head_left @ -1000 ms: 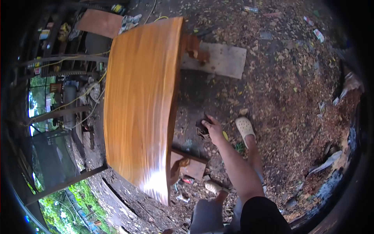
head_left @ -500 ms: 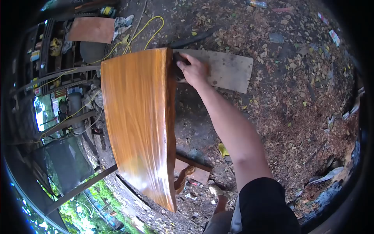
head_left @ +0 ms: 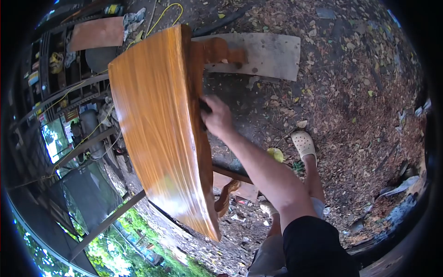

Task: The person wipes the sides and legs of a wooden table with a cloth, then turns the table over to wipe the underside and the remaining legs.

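A thick, glossy, honey-brown wooden tabletop [head_left: 154, 120] with a natural wavy edge fills the middle of the view. My right hand [head_left: 217, 115] is closed around a small dark pad [head_left: 205, 107], pressed to the slab's right edge about midway along. Most of the pad is hidden by my fingers and by the wood. Beneath the slab, a carved wooden leg [head_left: 214, 50] shows near the far end and another curved leg [head_left: 226, 196] near the close end. My left hand is out of view.
A grey board [head_left: 272, 57] lies on leaf-strewn ground beyond the far leg. My feet, in pale clogs [head_left: 303, 144], stand to the right of the slab. Dark shelving [head_left: 50, 64], a yellow cord [head_left: 179, 6] and a reddish-brown panel [head_left: 97, 33] are at the left.
My right hand has slid along the slab's edge from the far corner toward me. The view has shifted, and a stepped-out foot now shows at the right.
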### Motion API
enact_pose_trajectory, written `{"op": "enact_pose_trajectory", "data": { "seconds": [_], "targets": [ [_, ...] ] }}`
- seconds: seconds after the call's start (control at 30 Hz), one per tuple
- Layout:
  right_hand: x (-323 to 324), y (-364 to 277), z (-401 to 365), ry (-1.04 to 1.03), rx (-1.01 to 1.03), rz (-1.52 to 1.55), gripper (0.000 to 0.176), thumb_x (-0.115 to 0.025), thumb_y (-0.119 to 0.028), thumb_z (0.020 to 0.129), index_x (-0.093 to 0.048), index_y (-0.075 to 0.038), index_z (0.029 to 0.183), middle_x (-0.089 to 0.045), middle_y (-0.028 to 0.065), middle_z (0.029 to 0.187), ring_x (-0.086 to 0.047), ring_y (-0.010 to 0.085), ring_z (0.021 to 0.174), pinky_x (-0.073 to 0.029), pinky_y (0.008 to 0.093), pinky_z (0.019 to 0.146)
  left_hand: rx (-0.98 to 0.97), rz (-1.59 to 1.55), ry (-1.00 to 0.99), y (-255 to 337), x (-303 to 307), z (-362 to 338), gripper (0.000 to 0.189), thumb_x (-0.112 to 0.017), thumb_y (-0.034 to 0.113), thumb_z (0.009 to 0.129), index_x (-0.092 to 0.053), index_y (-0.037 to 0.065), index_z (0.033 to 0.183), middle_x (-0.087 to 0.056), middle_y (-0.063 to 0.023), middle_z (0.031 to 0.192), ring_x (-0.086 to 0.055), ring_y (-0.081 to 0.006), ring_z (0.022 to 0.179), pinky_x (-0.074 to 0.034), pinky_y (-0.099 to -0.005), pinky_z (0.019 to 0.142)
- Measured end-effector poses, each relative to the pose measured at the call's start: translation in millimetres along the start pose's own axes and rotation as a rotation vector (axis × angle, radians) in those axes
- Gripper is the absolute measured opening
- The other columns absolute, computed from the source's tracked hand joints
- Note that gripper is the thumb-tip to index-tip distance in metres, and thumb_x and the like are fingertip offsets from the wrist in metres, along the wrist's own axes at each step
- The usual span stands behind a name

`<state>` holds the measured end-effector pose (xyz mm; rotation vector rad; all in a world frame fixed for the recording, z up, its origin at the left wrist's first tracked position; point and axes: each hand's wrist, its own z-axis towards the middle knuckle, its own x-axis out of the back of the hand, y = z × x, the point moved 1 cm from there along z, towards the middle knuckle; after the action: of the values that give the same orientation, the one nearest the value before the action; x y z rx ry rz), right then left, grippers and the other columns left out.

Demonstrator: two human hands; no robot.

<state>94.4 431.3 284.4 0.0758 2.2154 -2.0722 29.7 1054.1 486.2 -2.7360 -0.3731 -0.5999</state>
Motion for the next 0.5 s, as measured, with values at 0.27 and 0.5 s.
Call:
{"op": "enact_pose_trajectory", "data": {
  "seconds": [0.27,0.5],
  "targets": [
    [-13.2,31.1,-210.1,-0.121,-0.17,0.173,0.043,-0.071,0.005,0.078,-0.068,-0.004,0.12,-0.069,0.0162,0.108,-0.07,0.0347,0.1,-0.056,0.0399,0.088,-0.024,0.017,0.022,-79.5,29.4,40.5,0.036,-0.067,0.023,0.098,-0.063,0.004,0.128,-0.069,-0.0085,0.105,-0.074,-0.0229,0.077,-0.061,-0.0348,0.063],
    [-12.8,42.1,-389.7,-0.237,-0.257,0.164,0.036,-0.071,0.0,0.084,-0.069,-0.005,0.119,-0.069,0.0154,0.112,-0.07,0.0351,0.104,-0.057,0.0396,0.088,-0.004,-0.019,0.045,-205.6,48.4,83.0,0.036,-0.067,0.024,0.098,-0.063,0.004,0.128,-0.069,-0.0085,0.106,-0.075,-0.0232,0.078,-0.061,-0.0349,0.063]
  ]
}}
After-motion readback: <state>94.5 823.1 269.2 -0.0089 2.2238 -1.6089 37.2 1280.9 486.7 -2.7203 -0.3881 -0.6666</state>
